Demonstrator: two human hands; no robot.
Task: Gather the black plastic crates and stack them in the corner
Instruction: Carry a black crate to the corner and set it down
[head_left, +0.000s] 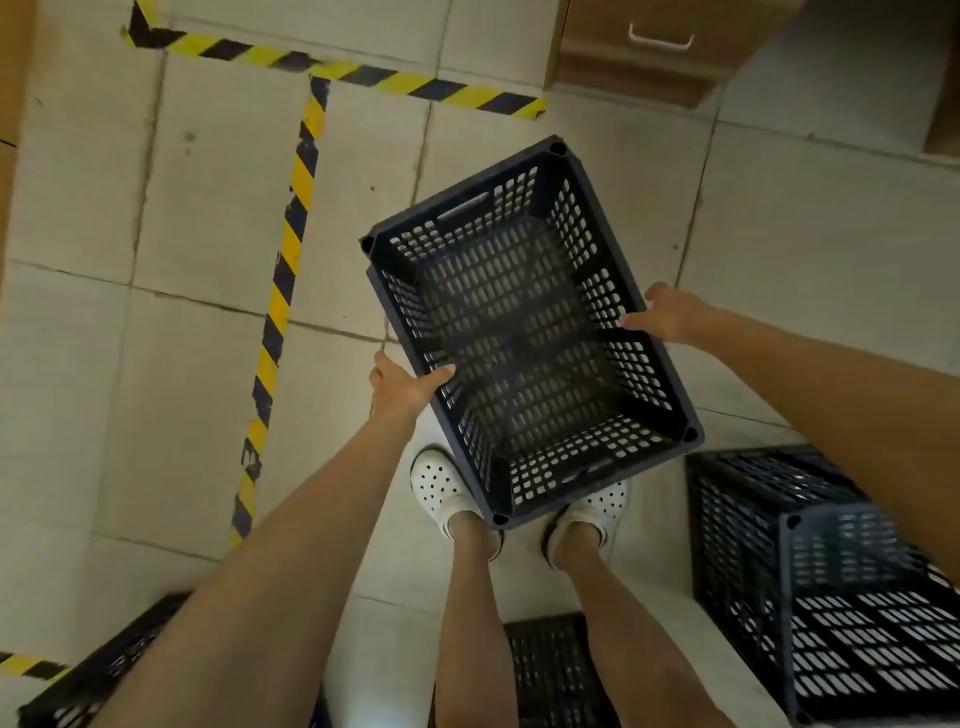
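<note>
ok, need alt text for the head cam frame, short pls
Seen from above, a person holds an empty black plastic crate by its long sides, left hand and right hand each in a grip on the rim, above their white clogs. More black crates stand at right; yellow-black floor tape marks the tiled floor.

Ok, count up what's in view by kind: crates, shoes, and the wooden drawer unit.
Black crates: 4 (held crate, right, bottom middle, bottom left)
White shoes: 2 ()
Wooden drawer unit: 1
Total: 7
</note>
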